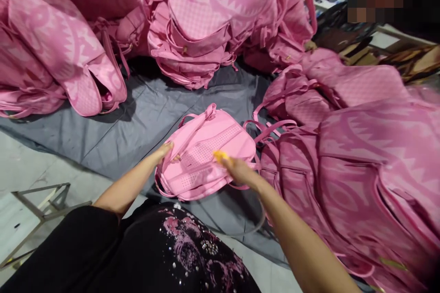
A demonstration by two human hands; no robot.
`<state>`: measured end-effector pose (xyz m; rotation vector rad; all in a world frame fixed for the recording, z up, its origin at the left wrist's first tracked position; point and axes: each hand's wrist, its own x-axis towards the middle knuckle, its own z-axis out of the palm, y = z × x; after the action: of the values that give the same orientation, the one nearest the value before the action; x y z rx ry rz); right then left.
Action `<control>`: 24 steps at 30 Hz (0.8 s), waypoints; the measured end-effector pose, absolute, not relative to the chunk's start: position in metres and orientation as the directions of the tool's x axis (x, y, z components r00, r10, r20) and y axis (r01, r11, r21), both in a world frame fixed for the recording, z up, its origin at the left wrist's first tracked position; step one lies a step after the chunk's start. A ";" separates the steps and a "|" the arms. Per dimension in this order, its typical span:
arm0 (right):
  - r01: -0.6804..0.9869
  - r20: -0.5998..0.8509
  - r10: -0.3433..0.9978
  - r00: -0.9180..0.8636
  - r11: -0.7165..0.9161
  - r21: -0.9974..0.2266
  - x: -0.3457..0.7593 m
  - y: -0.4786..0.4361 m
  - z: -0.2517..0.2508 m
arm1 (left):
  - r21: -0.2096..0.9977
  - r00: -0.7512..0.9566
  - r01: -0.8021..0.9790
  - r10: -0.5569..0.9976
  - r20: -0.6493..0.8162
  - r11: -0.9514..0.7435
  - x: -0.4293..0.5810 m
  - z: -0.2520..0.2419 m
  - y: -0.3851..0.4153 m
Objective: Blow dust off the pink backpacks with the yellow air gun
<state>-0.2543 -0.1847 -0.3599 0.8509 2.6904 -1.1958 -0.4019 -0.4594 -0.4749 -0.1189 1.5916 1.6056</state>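
Note:
A small pink backpack [209, 160] lies tilted before me, its perforated back panel and straps facing up. My left hand [165, 152] is closed on its left edge, with the thumb on top and the other fingers partly hidden by the straps. Over the lower right side of the backpack is my right hand [237, 169], closed around a small yellow object [221, 156]. Motion blur keeps me from telling its kind. A thin, pale hose-like curve [263, 219] shows below my right wrist.
Large pink backpacks [220, 0] are heaped along the back, and more pink backpacks [364, 155] crowd the right. Under them spreads a dark grey sheet [134, 123]. A metal-framed stool [20, 219] stands on the tiled floor at lower left.

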 end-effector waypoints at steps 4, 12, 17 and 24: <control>0.487 -0.460 0.212 -0.862 0.596 -0.638 -0.256 -0.201 -0.337 | 0.683 -0.552 -0.696 0.442 -0.707 0.223 -0.410 -0.486 -0.454; 0.519 -0.485 0.269 -0.832 0.686 -0.510 -0.255 -0.198 -0.305 | 0.812 -0.850 0.098 0.473 -0.233 0.575 -0.375 -0.476 -0.441; 0.608 -0.430 0.487 -0.760 0.767 -0.206 -0.226 -0.160 -0.284 | 0.441 -0.621 0.711 0.783 0.029 0.548 -0.303 -0.468 -0.427; 0.612 -0.517 0.486 -0.705 0.785 -0.096 -0.171 -0.152 -0.281 | 0.423 -0.555 0.735 0.829 -0.076 0.530 -0.266 -0.491 -0.402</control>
<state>-0.1710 -0.1517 -0.2813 0.8220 2.5014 -0.3595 -0.2664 -0.4021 -0.4914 1.3101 2.5042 0.5047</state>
